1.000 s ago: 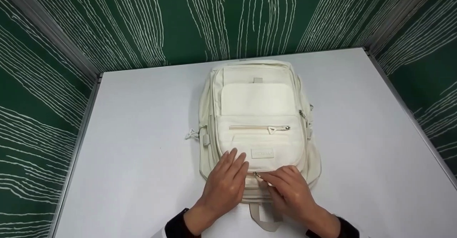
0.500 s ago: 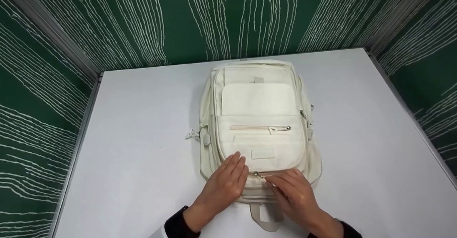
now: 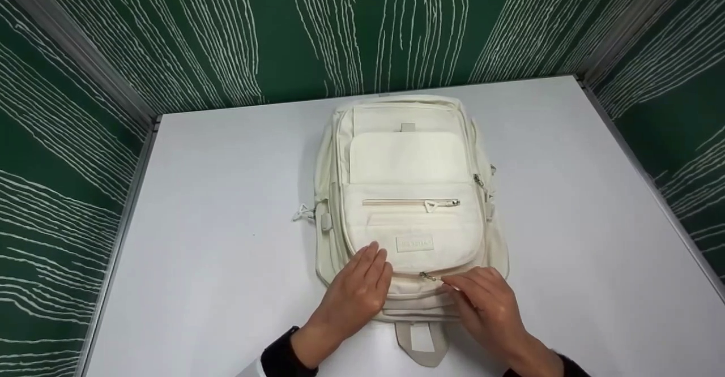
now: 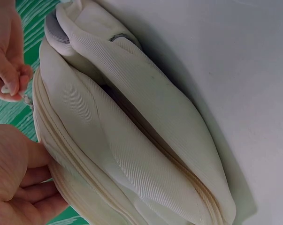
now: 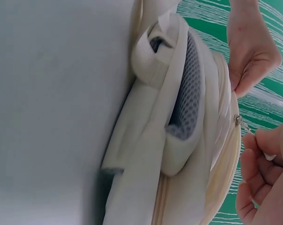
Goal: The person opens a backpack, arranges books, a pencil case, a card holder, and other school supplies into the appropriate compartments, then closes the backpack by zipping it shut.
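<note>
A cream backpack [image 3: 408,156] lies flat, its webbing loop [image 3: 422,357] towards me. My left hand [image 3: 359,289] rests on its near left part, fingers extended side by side. The left wrist view shows these fingers [image 4: 40,187] touching the bag's edge. My right hand [image 3: 487,303] pinches the pull of a zipper between thumb and fingertips. The metal zipper slider [image 3: 425,275] sits on the seam below the label patch [image 3: 414,244]. In the right wrist view the zipper pull [image 5: 270,157] shows partly between the right fingers. Part of the seam is hidden under the left hand.
The backpack lies on a white table [image 3: 226,196]. Another zipper with a triangular pull [image 3: 431,206] crosses its front. A white cord pull [image 3: 304,213] sticks out at the left side. Green panels [image 3: 294,37] with white lines enclose the table's back and sides.
My right hand has moved right, drawing the zipper slider a short way along the seam. The left hand has stayed nearly in place on the backpack.
</note>
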The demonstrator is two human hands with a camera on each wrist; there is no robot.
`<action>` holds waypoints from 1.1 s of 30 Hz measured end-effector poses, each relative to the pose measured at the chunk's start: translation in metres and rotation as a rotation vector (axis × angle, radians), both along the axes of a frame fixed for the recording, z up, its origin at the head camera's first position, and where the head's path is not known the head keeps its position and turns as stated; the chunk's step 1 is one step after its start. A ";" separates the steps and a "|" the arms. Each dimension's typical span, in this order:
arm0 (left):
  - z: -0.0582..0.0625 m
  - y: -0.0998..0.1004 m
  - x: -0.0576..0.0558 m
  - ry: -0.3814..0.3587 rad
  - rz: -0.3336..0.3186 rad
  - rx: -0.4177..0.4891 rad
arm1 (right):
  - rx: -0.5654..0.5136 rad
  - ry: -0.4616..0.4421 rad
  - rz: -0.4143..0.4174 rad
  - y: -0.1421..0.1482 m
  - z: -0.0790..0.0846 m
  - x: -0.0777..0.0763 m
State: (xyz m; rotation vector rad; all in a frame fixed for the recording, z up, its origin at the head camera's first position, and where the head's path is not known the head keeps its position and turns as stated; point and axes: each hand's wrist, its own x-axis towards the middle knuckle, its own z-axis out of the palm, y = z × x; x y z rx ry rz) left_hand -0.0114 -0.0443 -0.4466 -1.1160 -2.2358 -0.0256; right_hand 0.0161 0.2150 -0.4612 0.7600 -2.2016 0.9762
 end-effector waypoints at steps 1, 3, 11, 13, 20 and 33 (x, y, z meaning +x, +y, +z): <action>-0.001 0.000 0.000 0.002 0.000 0.002 | 0.001 -0.001 -0.003 0.002 -0.001 0.000; -0.002 0.000 0.000 -0.001 0.001 0.008 | 0.007 -0.004 -0.010 0.006 -0.003 0.000; -0.004 -0.001 0.001 -0.041 -0.006 0.034 | -0.009 0.032 -0.044 0.025 -0.003 -0.005; -0.004 -0.001 0.001 -0.044 -0.005 0.036 | -0.009 0.030 -0.055 0.030 -0.002 -0.007; -0.004 -0.001 0.001 -0.068 -0.006 0.037 | 0.022 0.024 -0.100 0.047 0.000 -0.013; -0.005 -0.003 -0.001 -0.049 -0.013 0.041 | 0.061 0.047 -0.176 0.073 -0.007 -0.031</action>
